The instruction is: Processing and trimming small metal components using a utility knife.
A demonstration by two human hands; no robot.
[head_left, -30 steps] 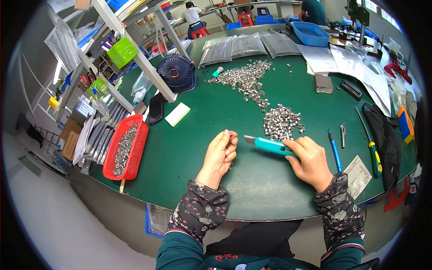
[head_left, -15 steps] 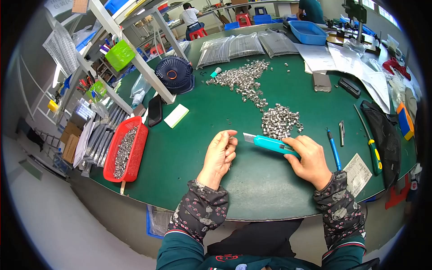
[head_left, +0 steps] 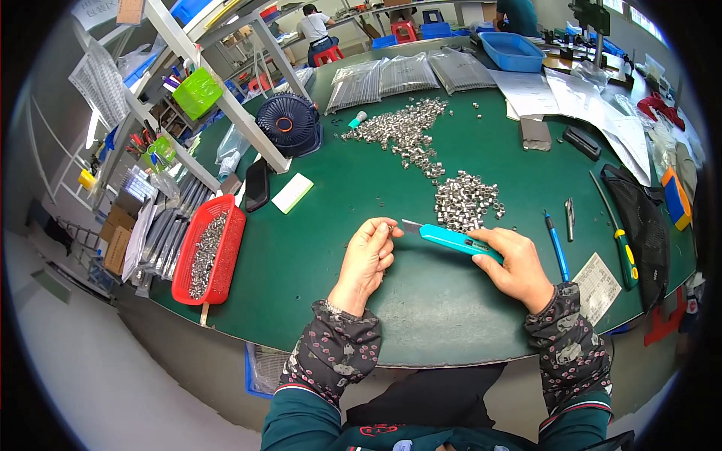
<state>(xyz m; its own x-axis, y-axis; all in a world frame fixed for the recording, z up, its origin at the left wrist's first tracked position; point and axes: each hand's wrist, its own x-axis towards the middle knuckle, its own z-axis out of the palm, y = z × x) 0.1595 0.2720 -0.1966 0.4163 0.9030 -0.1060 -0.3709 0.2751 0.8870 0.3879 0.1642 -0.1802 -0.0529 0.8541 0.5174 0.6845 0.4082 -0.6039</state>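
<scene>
1. The left hand point(head_left: 367, 255) pinches a small metal ring point(head_left: 391, 228) between thumb and finger, the other fingers curled; whether the palm hides more cannot be told.
2. The right hand point(head_left: 515, 267) grips a teal knife point(head_left: 451, 238), its blade out and pointing at the ring, just beside the left fingertips. Whether blade and ring touch is unclear, so this one piece looks unfinished.
3. Just beyond the knife sits a small heap of rings point(head_left: 466, 201), loose and within easy reach of either hand.
4. To the right hand's right lies a blue pen point(head_left: 556, 246).
5. Well left of the left hand, a red basket point(head_left: 235, 240) holds many more metal pieces point(head_left: 206, 259).
6. Farther ahead of both hands spreads a larger heap of rings point(head_left: 406, 131). Much seems left to handle, judging by the loose pieces, though which are finished cannot be told.
7. Behind it lie clear bags point(head_left: 353, 85).
</scene>
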